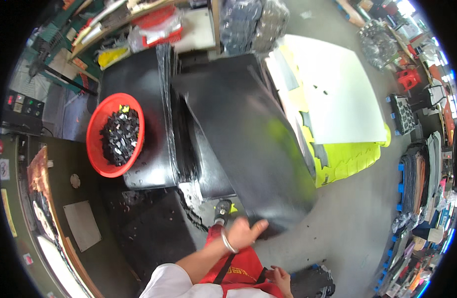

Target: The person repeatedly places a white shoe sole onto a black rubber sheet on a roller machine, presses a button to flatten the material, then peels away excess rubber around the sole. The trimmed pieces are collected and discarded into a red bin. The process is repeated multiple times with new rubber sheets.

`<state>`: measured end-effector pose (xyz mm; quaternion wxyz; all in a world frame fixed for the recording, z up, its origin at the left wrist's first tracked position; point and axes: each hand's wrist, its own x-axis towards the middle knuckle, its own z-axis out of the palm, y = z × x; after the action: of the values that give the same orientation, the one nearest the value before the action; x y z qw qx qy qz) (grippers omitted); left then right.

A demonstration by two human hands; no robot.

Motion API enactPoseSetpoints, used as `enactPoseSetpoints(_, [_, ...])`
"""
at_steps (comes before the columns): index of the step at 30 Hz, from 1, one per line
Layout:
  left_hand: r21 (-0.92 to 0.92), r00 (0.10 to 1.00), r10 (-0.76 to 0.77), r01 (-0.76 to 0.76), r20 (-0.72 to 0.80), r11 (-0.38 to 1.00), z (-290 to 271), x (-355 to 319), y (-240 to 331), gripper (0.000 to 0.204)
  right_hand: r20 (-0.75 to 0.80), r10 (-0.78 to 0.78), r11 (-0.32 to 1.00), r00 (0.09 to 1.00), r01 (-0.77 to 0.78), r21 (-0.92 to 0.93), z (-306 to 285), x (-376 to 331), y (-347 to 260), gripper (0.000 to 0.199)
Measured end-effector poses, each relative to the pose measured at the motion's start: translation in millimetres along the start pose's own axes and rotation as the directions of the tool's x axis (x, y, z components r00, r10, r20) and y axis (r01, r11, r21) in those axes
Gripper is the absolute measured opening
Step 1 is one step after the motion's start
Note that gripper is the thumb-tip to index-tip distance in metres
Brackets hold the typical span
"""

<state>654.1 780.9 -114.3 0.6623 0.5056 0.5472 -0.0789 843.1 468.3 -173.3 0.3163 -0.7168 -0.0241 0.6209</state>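
Note:
My left hand (244,233), with a silver bangle at its wrist, is closed on the near edge of a large black sheet (248,134). This sheet lies askew over a stack of black sheets (208,164), and its near right part is smeared by motion. The fingers under the edge are hidden. Low by my red apron (238,270), my right hand (279,278) has its fingers loosely apart, with nothing seen in it.
On another black stack (139,74) at the left sits a red basin (94,154) of black scraps. White sheets (342,94) over yellow-green ones (355,159) stand right of the sheet. A dark green machine (94,263) is at near left; wrapped bundles (241,25) stand behind.

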Motion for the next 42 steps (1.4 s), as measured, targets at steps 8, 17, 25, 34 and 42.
enactPoseSetpoints(8, [0.171,0.498,0.846,-0.832,-0.191,0.528,152,-149,-16,0.04,-0.054,-0.432,0.598,0.9,0.331,0.73,2,-116,-116,0.043])
enactPoseSetpoints(17, [-0.004,0.36,0.859,-0.923,-0.365,0.385,172,-289,-59,0.038,-0.05,-0.804,0.515,0.592,0.736,0.439,12,-176,-107,0.04])
enactPoseSetpoints(25, [0.143,0.337,0.483,-0.683,-0.808,0.716,186,-413,-226,0.021,0.31,-0.901,-0.103,-0.304,0.842,0.529,119,-253,-99,0.052])
enactPoseSetpoints(34, [-0.187,0.14,-0.125,-0.684,-0.982,0.705,215,-453,-434,0.041,0.355,-0.495,0.038,-0.793,0.388,0.921,310,-421,-87,0.056])
enactPoseSetpoints(42, [-0.072,-0.19,-0.556,-0.907,-0.809,0.415,225,-571,-514,0.012,0.581,0.086,0.413,-0.809,0.559,0.719,594,-577,86,0.06])
